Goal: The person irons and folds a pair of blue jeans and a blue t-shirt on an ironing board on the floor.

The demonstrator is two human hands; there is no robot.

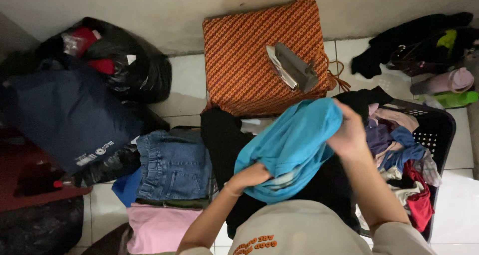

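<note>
- Blue garment [294,145]: a bright blue piece of cloth, bunched and held up in front of the person's chest, above a black garment [224,135] spread on the floor. Its long axis runs on a slant, from lower left near the body to upper right away from it.
- Left hand [249,176]: closed on the lower left end of the blue garment, fingers tucked under a fold; the cloth rises up and to the right from this hand.
- Right hand [349,133]: closed on the upper right end of the same garment, just over the near edge of the laundry basket [441,130]. The two hands hold opposite ends, so neither is nearer; the cloth spans the gap between them.
- Laundry basket: a dark basket with pierced walls at the right, heaped with mixed clothes in purple, pink, blue and red.
- Folded jeans [174,163]: lie on a stack at the left, with a pink garment [159,227] below them, just beside the black garment.
- Orange patterned cushion [264,55]: rests against the wall beyond the hands, with a small grey folded object on it; what that object is cannot be told.
- Black plastic bag [129,60] and dark blue bag [65,113]: at the far left, partly in shadow.
- Hidden: the fingertips of both hands are buried in cloth, and the blue garment's kind and shape cannot be made out.
</note>
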